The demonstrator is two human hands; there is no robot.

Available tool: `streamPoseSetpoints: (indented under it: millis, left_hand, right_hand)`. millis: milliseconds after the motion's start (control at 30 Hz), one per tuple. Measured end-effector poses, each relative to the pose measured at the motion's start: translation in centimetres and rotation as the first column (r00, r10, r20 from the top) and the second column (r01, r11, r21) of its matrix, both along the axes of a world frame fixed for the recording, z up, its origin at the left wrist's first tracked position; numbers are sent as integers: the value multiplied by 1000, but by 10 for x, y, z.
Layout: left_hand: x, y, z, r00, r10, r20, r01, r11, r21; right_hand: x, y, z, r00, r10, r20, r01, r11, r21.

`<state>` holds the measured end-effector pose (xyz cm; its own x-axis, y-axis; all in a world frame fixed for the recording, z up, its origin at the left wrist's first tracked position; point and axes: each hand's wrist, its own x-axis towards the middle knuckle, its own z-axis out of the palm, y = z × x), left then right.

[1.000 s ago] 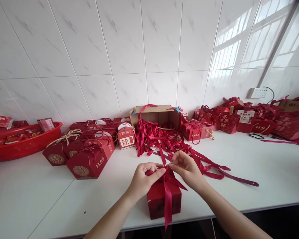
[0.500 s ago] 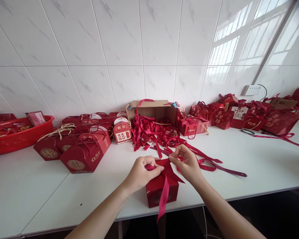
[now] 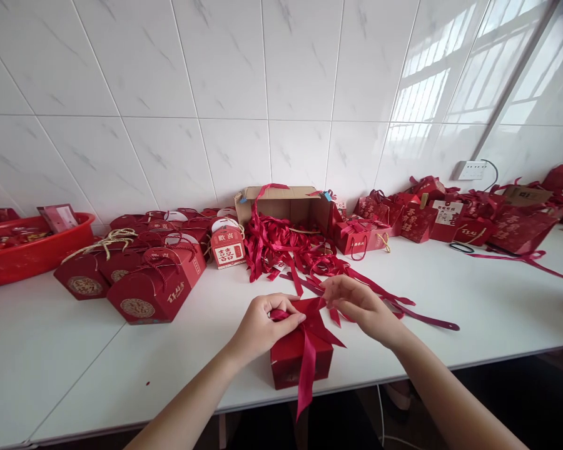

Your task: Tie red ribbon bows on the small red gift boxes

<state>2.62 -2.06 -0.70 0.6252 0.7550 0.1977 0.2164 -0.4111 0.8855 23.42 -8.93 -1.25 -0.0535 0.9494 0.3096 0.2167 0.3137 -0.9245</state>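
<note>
A small red gift box (image 3: 288, 365) stands near the table's front edge with a red satin ribbon (image 3: 308, 362) on top. One ribbon tail hangs down the front and past the table edge; another pointed end lies toward the right. My left hand (image 3: 263, 322) pinches the ribbon above the box's left side, a loop of it showing between thumb and fingers. On the far right side of the box, my right hand (image 3: 356, 306) has its fingers loosely extended beside the ribbon, thumb apart from them. Its fingertips are close to the ribbon, and part of the bow is hidden.
Behind the box, a tipped cardboard box (image 3: 286, 194) spills a heap of red ribbons (image 3: 286, 244). Red gift boxes (image 3: 169, 287) with cord handles stand left, beside a red basin (image 3: 28, 262). More red boxes (image 3: 413, 222) and a power strip (image 3: 469, 170) are at the right.
My right hand has loosened from a pinch on the ribbon, its fingers straightening and shifting slightly right. The left hand keeps its pinch. The view has shifted slightly.
</note>
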Motion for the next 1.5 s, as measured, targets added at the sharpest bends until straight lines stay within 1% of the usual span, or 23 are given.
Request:
streamPoseSetpoints:
  millis: [33,100,200,300,400,467,533,633,733,800,900,967,1033,1133,1167,1233,1333,1433,1500]
  left_hand:
    - [0,1,-1,1000,-5,-2,5,1000,2]
    - [-1,2,-1,1000,-8,-8,8,1000,5]
    - [-2,3,-1,1000,-18,-22,19,1000,7]
    - [-2,3,2,999,-43,-32,44,999,14]
    - [-2,2,6,998,-46,-40,46,999,13]
    - [-1,1,7,999,-42,-28,42,999,1]
    - [-1,0,6,999,-36,9,36,999,-26]
    - [1,0,4,998,-39,58,42,997,-61]
    - [0,0,4,997,-39,62,44,995,-84]
    - [-1,0,6,998,-38,50,43,994,-99]
    - [-2,-1,7,999,-41,25,43,993,-110]
    - [-2,-3,7,999,-36,10,36,992,-118]
    - [-2,-3,6,999,-33,7,33,991,-131]
    - [-2,-3,4,999,-40,29,44,987,-155]
    - [-3,-2,3,998,-42,38,48,986,-161]
    - [-3,0,3,998,-49,46,56,985,-163]
    - [-2,0,2,996,-62,62,71,985,-155]
    - [-2,-1,0,991,-77,109,93,984,-149]
    - [-1,-2,-1,988,-90,122,108,983,-151]
  right_hand:
    - [1,-1,-1,999,12,46,-14,999,40]
    - [1,-3,-3,982,21,188,-46,991,127]
    - [-2,-3,4,917,17,399,-115,968,222]
    - [-5,-1,20,822,7,569,-159,963,217]
    - [-2,2,37,688,21,725,-193,969,156]
    - [1,5,44,635,70,770,-257,958,125]
    - [3,8,46,625,118,772,-315,942,111]
    - [2,10,45,600,149,786,-348,933,89]
    - [-1,11,43,559,196,806,-372,928,32]
    - [-1,12,44,558,205,804,-363,931,15]
    - [-1,14,45,560,172,811,-346,937,40]
    - [-1,16,44,572,182,800,-366,929,50]
    - [-2,19,40,610,229,759,-415,908,60]
    - [-3,23,33,703,303,643,-481,869,118]
    - [-3,24,30,732,324,599,-489,862,132]
    - [-2,25,26,770,346,536,-481,867,131]
    - [0,26,23,783,317,534,-450,883,136]
    - [0,27,21,799,231,556,-400,893,204]
    - [-2,27,20,826,200,527,-358,908,217]
